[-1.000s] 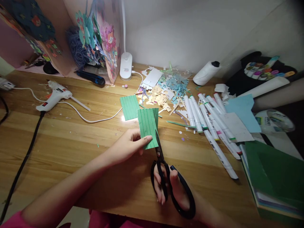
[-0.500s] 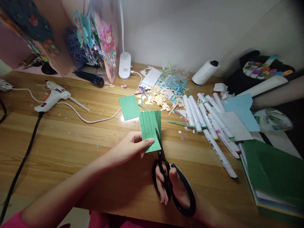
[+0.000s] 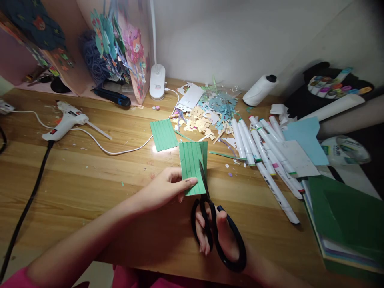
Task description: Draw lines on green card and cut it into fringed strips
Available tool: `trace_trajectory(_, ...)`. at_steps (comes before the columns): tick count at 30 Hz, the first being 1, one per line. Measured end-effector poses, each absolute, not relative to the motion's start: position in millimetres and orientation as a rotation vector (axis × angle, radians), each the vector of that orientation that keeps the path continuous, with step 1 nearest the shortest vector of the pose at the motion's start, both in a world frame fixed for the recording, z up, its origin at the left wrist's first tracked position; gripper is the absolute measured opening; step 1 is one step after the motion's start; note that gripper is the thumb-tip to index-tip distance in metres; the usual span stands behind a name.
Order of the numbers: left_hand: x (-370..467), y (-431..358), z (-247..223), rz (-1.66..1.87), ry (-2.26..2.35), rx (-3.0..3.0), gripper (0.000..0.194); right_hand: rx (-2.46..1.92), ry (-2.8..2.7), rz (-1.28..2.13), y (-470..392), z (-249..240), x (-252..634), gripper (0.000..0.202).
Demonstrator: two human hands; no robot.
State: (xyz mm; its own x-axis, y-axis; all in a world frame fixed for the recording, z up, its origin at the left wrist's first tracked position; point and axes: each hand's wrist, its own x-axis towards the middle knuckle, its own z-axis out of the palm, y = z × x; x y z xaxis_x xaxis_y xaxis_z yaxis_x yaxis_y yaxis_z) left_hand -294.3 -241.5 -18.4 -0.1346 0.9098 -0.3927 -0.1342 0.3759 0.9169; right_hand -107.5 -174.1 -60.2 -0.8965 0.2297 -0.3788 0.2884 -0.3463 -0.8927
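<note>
My left hand pinches a green lined paper piece between thumb and fingers, above the middle of the desk. Black-handled scissors are in my right hand, its thumb and fingers through the loops. The scissor blades lie at the right side of the held paper, where a strip stands apart from the rest. A second green lined piece rests on the desk behind my left hand. One thin green strip lies to the right of the held paper.
Paper scraps are heaped by the wall, left of several white markers. A glue gun and its cable lie at left, near a blue cutter. At right are green sheets and a tape roll.
The held paper has shifted slightly right and down with my left hand. The scissor handles have drawn a little closer together, and the blades sit differently against the strip.
</note>
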Motion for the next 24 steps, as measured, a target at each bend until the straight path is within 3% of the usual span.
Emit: trace_trajectory(24,-288.4,-241.2,-17.8,1.025,1.301,0.783,0.033,0.774,1.686,-2.525,-173.6,-65.0,-108.9,0.075)
